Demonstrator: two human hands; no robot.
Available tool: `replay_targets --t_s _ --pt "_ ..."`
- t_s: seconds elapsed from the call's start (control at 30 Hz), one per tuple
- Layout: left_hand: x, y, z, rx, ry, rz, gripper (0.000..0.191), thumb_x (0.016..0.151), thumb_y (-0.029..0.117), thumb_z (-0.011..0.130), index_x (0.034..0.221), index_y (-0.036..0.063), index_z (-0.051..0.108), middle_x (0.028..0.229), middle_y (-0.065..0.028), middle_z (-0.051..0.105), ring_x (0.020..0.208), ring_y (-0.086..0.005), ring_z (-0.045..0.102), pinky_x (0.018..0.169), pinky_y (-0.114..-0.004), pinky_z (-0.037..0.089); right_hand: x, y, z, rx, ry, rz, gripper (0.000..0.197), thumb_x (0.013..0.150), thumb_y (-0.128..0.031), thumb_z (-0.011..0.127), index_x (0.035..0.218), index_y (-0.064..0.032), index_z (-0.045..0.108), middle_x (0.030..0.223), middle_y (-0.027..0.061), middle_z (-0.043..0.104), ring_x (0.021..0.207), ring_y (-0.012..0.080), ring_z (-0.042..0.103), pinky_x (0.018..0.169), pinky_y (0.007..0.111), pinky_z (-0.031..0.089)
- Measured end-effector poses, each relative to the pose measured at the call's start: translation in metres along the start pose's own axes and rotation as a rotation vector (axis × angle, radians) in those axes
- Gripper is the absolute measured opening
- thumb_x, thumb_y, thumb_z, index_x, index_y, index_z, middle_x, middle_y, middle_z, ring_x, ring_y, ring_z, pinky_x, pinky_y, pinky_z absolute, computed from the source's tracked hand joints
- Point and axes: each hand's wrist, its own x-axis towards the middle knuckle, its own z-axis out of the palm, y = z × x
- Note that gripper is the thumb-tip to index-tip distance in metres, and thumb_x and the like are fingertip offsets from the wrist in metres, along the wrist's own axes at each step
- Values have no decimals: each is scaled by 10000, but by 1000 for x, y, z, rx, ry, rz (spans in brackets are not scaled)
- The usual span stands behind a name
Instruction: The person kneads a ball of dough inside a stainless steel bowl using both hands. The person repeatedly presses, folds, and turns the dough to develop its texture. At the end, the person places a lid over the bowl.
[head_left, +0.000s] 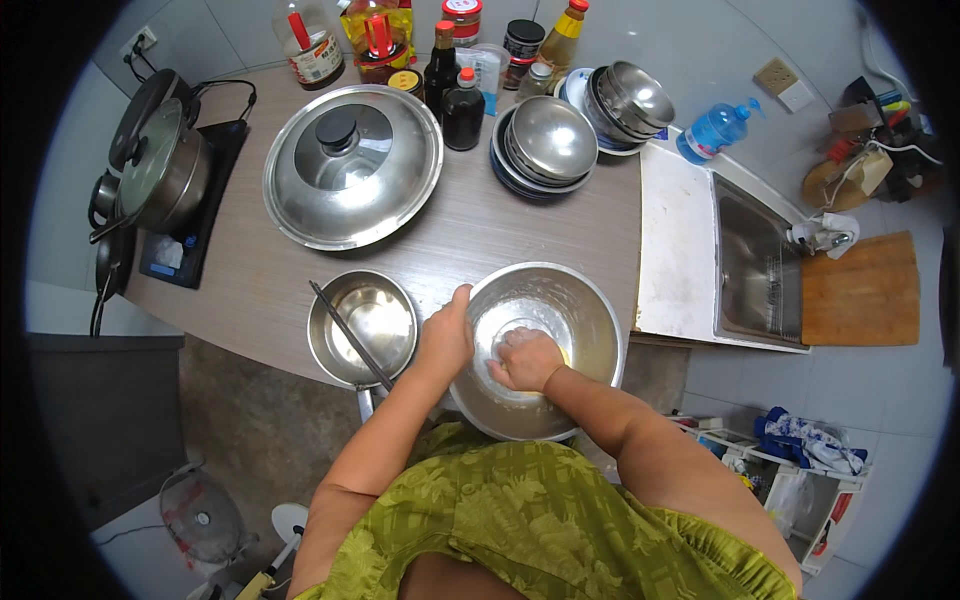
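Observation:
A large stainless steel mixing bowl stands at the counter's front edge, its inner wall smeared with white flour. My left hand grips its left rim, thumb pointing up. Down inside, my right hand presses with curled fingers on a pale yellow dough, which it mostly covers. Left of the bowl sits a small steel saucepan, its handle pointing toward me. Dark chopsticks lie slantwise across the pan, their lower end near my left forearm.
Behind the pan is a large domed steel lid. Stacked bowls and sauce bottles line the back. A lidded pot stands on an induction cooker at left. To the right are a sink and a wooden cutting board.

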Motion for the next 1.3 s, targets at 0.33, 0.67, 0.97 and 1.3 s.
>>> replay_targets --t_s 0.33,0.67,0.97,1.3 --pt "8 0 -1 -57 -48 -64 465 841 36 582 1280 55 431 867 -274 655 840 -474 630 736 -527 493 19 1 -3 39 -83 232 410 852 -427 566 693 -82 722 699 155 664 692 324 655 644 447 515" --pt "-27 16 -7 -176 77 -306 522 877 69 587 1364 134 409 1039 -301 647 990 -468 624 866 -507 480 13 27 8 885 413 1032 489 953 -391 545 812 57 682 794 245 674 768 321 654 734 423 485" --pt "-31 18 -1 -199 97 -325 434 867 23 554 1286 111 480 976 -280 666 940 -470 632 844 -517 480 38 -10 -14 85 118 695 400 957 -333 447 942 -4 673 1000 225 644 976 387 615 854 493 493" --pt "-34 8 4 -147 124 -161 500 820 23 627 1289 55 456 842 -282 655 821 -469 645 716 -500 507 50 -15 9 -39 219 546 302 893 -308 542 827 -47 677 916 176 654 886 349 631 769 472 512"
